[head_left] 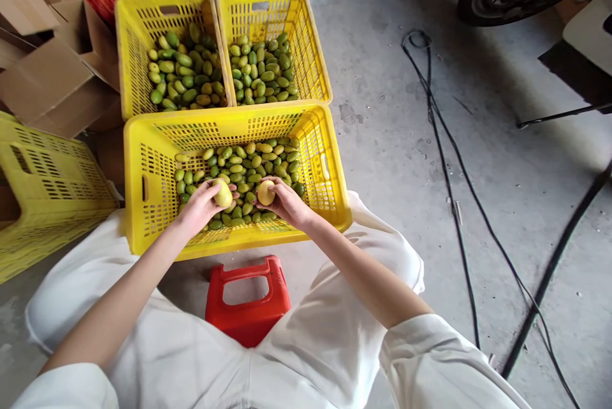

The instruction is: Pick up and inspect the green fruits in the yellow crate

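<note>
A: Clearance?
B: Open concrete floor (377, 141), R. of lg. yellow crate (258, 242); rim raised all round.
A: Grip?
B: L. hand (203, 202) part-closed on smooth pale-yellow fruit (223, 193); R. hand (287, 200) likewise, rounder-looking fruit (266, 193). Both fruits apart, above green-yellow pile (239, 170), within rim.

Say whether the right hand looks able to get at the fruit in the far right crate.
Probably yes: nothing covers the green fruit in that open crate, though the right hand holds a yellow fruit.
</note>
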`<state>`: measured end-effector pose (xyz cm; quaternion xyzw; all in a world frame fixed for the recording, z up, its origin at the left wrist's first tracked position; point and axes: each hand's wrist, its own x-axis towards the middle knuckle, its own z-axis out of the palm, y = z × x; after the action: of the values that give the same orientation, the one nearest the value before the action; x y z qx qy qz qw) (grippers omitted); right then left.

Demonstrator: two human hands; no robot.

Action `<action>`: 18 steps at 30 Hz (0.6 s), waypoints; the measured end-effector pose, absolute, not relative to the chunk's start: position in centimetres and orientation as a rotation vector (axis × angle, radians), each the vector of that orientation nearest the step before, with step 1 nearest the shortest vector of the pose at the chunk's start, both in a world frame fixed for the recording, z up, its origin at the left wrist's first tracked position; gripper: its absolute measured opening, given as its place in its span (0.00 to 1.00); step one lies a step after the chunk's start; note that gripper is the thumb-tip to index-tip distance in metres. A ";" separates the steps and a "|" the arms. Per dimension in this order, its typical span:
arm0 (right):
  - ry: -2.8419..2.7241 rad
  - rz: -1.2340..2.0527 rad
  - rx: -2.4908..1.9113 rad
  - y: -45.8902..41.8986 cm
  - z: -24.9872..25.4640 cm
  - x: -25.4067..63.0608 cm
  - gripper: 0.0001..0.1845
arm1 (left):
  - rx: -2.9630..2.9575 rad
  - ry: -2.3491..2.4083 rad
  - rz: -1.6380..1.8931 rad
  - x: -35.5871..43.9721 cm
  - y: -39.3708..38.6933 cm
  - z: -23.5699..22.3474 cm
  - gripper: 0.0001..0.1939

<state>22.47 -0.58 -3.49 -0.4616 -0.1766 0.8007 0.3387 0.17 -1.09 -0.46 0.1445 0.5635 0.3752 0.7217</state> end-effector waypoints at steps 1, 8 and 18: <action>-0.468 2.062 -1.213 -0.6 -3.4 22.4 0.24 | 0.375 1.258 0.813 0.2 -1.2 -0.5 0.18; -0.540 1.890 -1.283 -0.5 -2.8 22.7 0.25 | 0.474 1.298 0.782 1.0 -2.1 -0.7 0.29; -0.692 1.907 -1.297 -0.6 -2.7 22.3 0.25 | 0.533 1.387 0.687 0.9 -2.0 -0.7 0.23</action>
<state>22.25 -0.64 -2.69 -0.5030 -0.2683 0.7391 0.3587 0.85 -1.99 -0.69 0.2378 0.6185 0.3065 0.6834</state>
